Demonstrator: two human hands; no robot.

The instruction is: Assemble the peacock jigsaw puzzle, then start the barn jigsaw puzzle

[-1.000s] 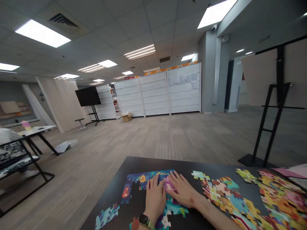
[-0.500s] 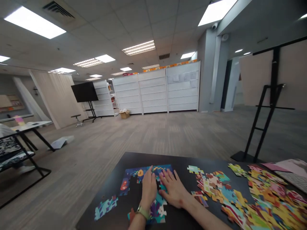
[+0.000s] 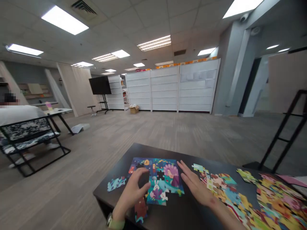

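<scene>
A partly joined jigsaw puzzle (image 3: 157,188), with a rabbit and a purple-pink figure on blue and teal, lies on the black table (image 3: 182,210). A dark gap shows near its middle. My left hand (image 3: 134,188) is over its left side, thumb and fingers curved apart with nothing visible between them. It hides part of that side. My right hand (image 3: 195,185) rests along the right edge with its fingers stretched out. A brown joined section (image 3: 141,209) lies below my left hand, and a pale blue joined section (image 3: 116,183) lies to the left.
Several loose and joined puzzle pieces (image 3: 275,198) spread over the table's right side, beside a pink item (image 3: 291,180). An easel stand (image 3: 285,134) is on the floor at right. A seated person (image 3: 21,111) is at another table on the left.
My hands have moved apart, uncovering the puzzle's middle. The left went to the left side and the right to the right edge. The camera view has turned left.
</scene>
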